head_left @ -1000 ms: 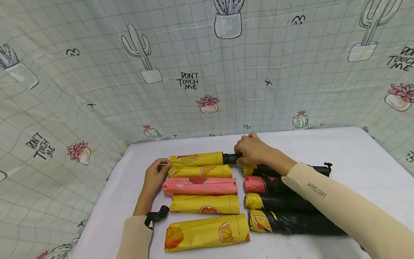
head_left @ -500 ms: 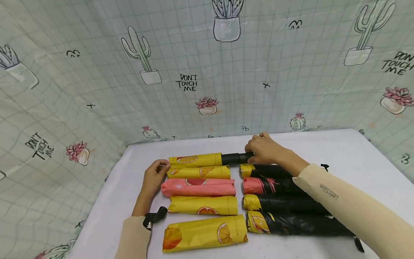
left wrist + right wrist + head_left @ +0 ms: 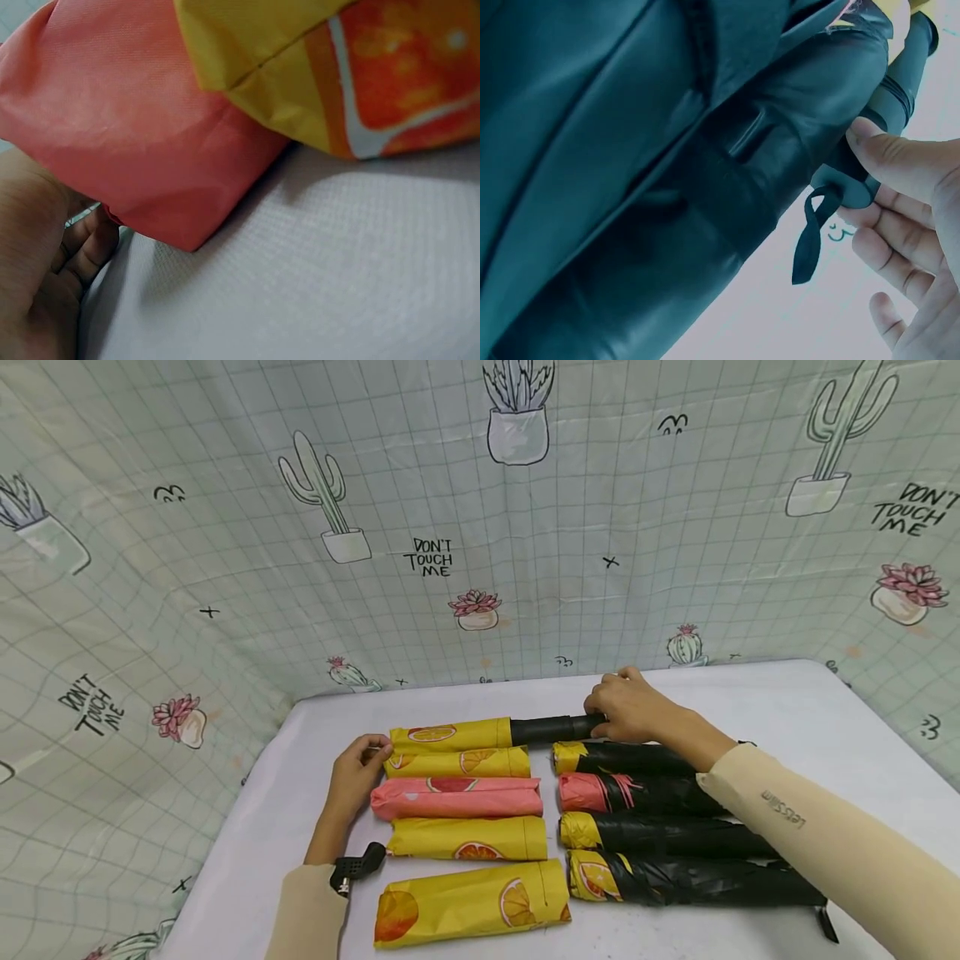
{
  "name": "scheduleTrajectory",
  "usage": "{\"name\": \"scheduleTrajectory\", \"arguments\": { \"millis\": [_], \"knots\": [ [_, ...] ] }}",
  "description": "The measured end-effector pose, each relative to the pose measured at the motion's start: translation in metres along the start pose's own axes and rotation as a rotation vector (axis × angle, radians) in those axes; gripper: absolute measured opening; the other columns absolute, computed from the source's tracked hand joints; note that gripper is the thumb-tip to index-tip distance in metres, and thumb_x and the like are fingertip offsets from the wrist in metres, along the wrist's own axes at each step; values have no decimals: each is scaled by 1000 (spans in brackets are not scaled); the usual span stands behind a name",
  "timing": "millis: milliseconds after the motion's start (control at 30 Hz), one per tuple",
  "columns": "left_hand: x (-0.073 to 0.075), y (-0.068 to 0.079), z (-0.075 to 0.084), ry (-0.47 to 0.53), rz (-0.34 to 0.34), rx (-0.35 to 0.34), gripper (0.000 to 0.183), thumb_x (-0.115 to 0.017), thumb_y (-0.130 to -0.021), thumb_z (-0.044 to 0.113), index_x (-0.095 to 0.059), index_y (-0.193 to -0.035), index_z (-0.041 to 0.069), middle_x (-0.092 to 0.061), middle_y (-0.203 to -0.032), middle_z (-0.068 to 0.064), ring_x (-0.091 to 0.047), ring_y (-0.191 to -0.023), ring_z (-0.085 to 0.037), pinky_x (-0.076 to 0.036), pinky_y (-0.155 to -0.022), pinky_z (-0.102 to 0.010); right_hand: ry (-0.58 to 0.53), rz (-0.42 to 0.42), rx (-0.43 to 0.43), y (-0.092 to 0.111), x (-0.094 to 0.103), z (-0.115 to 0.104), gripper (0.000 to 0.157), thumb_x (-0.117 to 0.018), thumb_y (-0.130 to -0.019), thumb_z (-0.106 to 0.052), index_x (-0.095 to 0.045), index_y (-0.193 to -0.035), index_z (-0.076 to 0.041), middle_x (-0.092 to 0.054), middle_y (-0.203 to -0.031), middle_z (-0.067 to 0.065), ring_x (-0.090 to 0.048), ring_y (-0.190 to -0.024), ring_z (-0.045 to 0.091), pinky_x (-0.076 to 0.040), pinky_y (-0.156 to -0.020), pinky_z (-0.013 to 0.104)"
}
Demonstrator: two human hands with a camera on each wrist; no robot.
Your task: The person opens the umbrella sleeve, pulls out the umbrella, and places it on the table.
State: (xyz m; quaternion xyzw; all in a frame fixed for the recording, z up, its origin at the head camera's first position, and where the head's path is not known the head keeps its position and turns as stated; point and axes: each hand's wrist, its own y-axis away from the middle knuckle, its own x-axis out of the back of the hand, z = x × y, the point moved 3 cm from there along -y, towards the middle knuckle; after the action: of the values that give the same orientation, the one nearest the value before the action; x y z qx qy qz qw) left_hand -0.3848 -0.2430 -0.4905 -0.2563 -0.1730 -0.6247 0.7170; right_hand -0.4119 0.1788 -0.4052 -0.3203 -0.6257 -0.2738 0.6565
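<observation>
At the back of the table, a black folded umbrella [image 3: 546,730] sticks partway out of the right end of a yellow sleeve [image 3: 482,732] printed with citrus slices. My right hand [image 3: 628,705] pinches its handle end between thumb and fingers; the right wrist view shows a strap loop [image 3: 808,240] dangling from the handle. The sleeve's far left end is held by the fingertips of my left hand [image 3: 354,774]. In the left wrist view a pink sleeve [image 3: 150,127] and a yellow one cover most of that hand's fingers.
Below the held sleeve lie another slim yellow sleeve [image 3: 491,762], the pink sleeve, and two more yellow sleeves [image 3: 468,839]. To their right several rolled black umbrellas [image 3: 675,835] with yellow or pink ends lie stacked in parallel. A cactus-print cloth [image 3: 525,568] hangs behind the white table.
My right hand has moved right, drawing more of the black umbrella out of the yellow sleeve. My left hand has stayed at the sleeve's left end.
</observation>
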Motion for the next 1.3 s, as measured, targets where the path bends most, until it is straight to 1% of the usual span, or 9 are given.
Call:
{"name": "scheduleTrajectory", "arguments": {
  "millis": [300, 467, 667, 867, 967, 1100, 1200, 1300],
  "knots": [
    [-1, -1, -1, 0, 7, -26, 16, -62, -101, 19, -65, -112, 8, -65, -107, -10, -57, -94, -24, -46, -83, -36, 27, 15, 7, 6, -1, 6, 18, -86, -79, -29, -74, -89, -18, -67, -85, -5, -54, -86, 21, -33, -94, 60],
    [-2, -1, -2, 8, -3, -22, 16, -62, -101, 20, -65, -112, 8, -65, -109, -9, -57, -97, -23, -46, -86, -37, 33, 17, 6, 10, 0, 8, 20, -86, -79, -29, -75, -91, -17, -68, -87, -4, -55, -87, 22, -34, -93, 60],
    [-1, -1, -2, 14, -1, -18, 16, -62, -101, 19, -65, -111, 7, -66, -109, -11, -58, -97, -26, -46, -86, -39, 34, 33, 20, 15, 2, 11, 19, -86, -78, -27, -74, -89, -17, -68, -86, -4, -55, -86, 21, -35, -91, 60],
    [0, -2, -3, 12, 2, -14, 16, -62, -101, 20, -65, -111, 8, -66, -108, -10, -58, -97, -24, -46, -86, -38, 30, 30, 13, 21, 1, 17, 19, -86, -79, -27, -74, -91, -17, -68, -86, -5, -55, -85, 22, -36, -89, 57],
    [-1, -2, -4, 10, 4, -28, 16, -62, -101, 20, -66, -110, 8, -66, -107, -10, -58, -96, -24, -46, -85, -38, 28, 21, 8, 24, 1, 19, 20, -85, -79, -27, -75, -92, -16, -69, -88, -4, -55, -86, 21, -37, -87, 55],
    [-2, -2, -5, 12, 6, -44, 16, -64, -100, 20, -66, -110, 7, -67, -105, -10, -59, -94, -24, -47, -84, -37, 26, 30, 17, 28, 1, 22, 21, -85, -79, -27, -75, -94, -14, -71, -92, -1, -56, -87, 23, -39, -86, 55],
    [-1, -2, -5, 13, 0, -37, 17, -63, -100, 22, -66, -110, 9, -66, -105, -9, -58, -94, -23, -46, -84, -37, 25, 40, 22, 30, 2, 23, 22, -86, -79, -26, -75, -95, -14, -71, -93, 0, -57, -88, 23, -40, -86, 55],
    [-1, -2, -4, 8, -8, -22, 17, -62, -101, 23, -66, -112, 9, -65, -106, -9, -57, -95, -23, -46, -84, -37, 31, 41, 25, 31, 2, 25, 21, -86, -79, -27, -75, -93, -15, -71, -91, -2, -56, -86, 22, -41, -85, 55]
  ]
}}
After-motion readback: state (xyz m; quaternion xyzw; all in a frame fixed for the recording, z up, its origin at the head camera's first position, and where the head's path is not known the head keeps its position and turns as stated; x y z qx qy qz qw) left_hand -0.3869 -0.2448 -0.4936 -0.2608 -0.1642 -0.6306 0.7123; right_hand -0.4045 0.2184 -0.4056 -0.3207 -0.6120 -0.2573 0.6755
